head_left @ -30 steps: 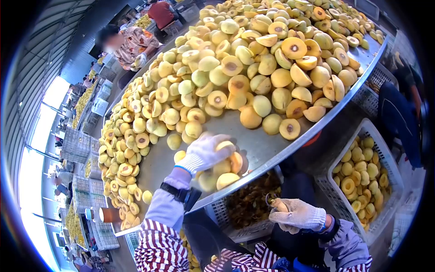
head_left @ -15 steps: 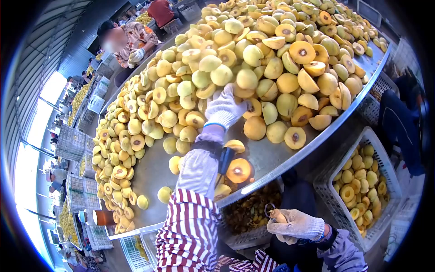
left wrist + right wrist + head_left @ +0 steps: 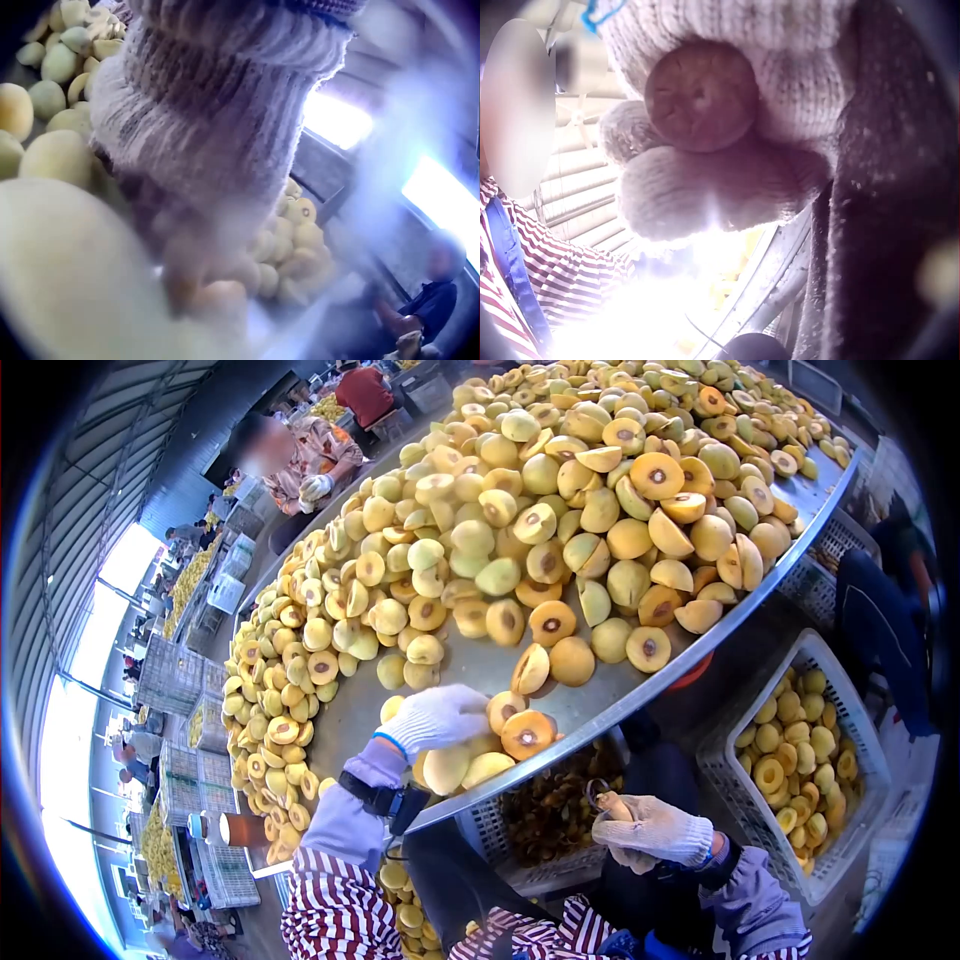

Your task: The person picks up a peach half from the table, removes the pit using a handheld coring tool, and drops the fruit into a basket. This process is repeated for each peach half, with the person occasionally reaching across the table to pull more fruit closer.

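Observation:
My gloved left hand (image 3: 437, 718) is low over the metal table near its front rim, its fingers reaching across several yellow peach halves. A cut half (image 3: 527, 734) with its brown stone lies just beyond the fingertips. In the left wrist view the glove cuff (image 3: 202, 112) fills the middle, and the fingers are blurred. Below the rim my gloved right hand (image 3: 660, 832) grips a pitting tool (image 3: 613, 807) with a wooden handle and a thin curved metal loop. The round handle end (image 3: 701, 96) shows between the curled fingers in the right wrist view.
A large heap of peach halves (image 3: 480, 540) covers much of the table (image 3: 590, 705). Beneath the rim stands a crate (image 3: 540, 875) of brown scraps. At right, a white crate (image 3: 705, 755) holds pitted halves. A brown cup (image 3: 240, 830) is at left; another person (image 3: 315, 455) works across the table.
My left hand went out to the heap's edge, then came back toward the front rim, and some halves shifted toward me. The right hand stays nearly still with the tool.

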The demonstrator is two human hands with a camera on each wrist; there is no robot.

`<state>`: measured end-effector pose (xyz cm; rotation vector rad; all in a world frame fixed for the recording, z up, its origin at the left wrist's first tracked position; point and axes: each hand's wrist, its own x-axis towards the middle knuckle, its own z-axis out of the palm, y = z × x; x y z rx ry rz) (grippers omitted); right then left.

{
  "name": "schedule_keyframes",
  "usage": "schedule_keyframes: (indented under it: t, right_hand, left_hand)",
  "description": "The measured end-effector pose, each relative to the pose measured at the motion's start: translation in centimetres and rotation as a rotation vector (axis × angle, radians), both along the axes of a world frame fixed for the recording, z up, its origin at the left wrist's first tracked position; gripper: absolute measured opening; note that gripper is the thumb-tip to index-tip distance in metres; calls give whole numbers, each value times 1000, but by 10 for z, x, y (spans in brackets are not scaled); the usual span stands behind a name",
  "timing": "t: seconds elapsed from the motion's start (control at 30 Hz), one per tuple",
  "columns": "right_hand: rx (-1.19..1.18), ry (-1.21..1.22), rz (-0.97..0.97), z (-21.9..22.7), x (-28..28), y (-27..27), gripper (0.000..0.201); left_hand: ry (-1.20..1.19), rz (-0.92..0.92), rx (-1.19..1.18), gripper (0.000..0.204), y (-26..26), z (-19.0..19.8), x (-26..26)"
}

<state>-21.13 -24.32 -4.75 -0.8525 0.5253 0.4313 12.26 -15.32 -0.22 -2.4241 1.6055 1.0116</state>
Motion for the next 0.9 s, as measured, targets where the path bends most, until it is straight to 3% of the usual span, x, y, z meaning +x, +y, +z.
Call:
schedule_keyframes:
  t: [0.03, 0.13, 0.2, 0.3, 0.33, 0.4, 0.43, 0.47, 0.5, 0.53, 0.57, 0.63, 0.7, 0.77, 0.9]
  right_hand:
    - [14, 4, 3, -4, 1, 0, 26]
    - [28, -36, -22, 1, 2, 2, 27]
    - [17, -9, -30, 2, 1, 2, 28]
    - [-9, 32, -58, 7, 0, 2, 28]
    - [-15, 47, -67, 7, 0, 2, 28]
    - [-2, -8, -111, -1, -3, 3, 29]
    - [9, -20, -126, -2, -4, 4, 29]
    - [20, -34, -142, -1, -3, 4, 28]
    - [-38, -17, -128, 2, -1, 4, 27]
    - [-75, -17, -129, 4, 1, 6, 28]
    - [-114, -16, -134, 5, 2, 7, 29]
    - [-183, -11, -154, 10, 1, 10, 30]
    - [-238, -8, -179, 15, -1, 14, 31]
    - [-280, -18, -214, 19, -5, 16, 29]
    - [-338, -76, -242, 19, -10, 21, 26]
  left_hand:
    - [-158, 65, -160, 38, -3, -3, -6]
    - [-170, 259, -511, 45, -44, -1, -28]
    - [-339, 196, -719, 47, -73, -25, -30]
    - [-650, -36, -778, 43, -114, -41, -44]
    - [-707, -28, -571, 45, -123, -43, -49]
    - [-726, 23, -379, 45, -139, -40, -53]
    - [-748, 14, -393, 43, -140, -44, -56]
    - [-770, 2, -408, 41, -135, -38, -60]
    - [-622, 49, -348, 40, -130, -30, -65]
    - [-564, 57, -547, 43, -116, -42, -64]
    - [-473, 107, -538, 45, -106, -51, -60]
    - [-351, 198, -518, 52, -87, -31, -67]
    - [-327, 253, -746, 54, -67, -42, -66]
    - [-159, 320, -874, 51, -38, -21, -69]
    - [-274, 134, -589, 58, 36, 60, -71]
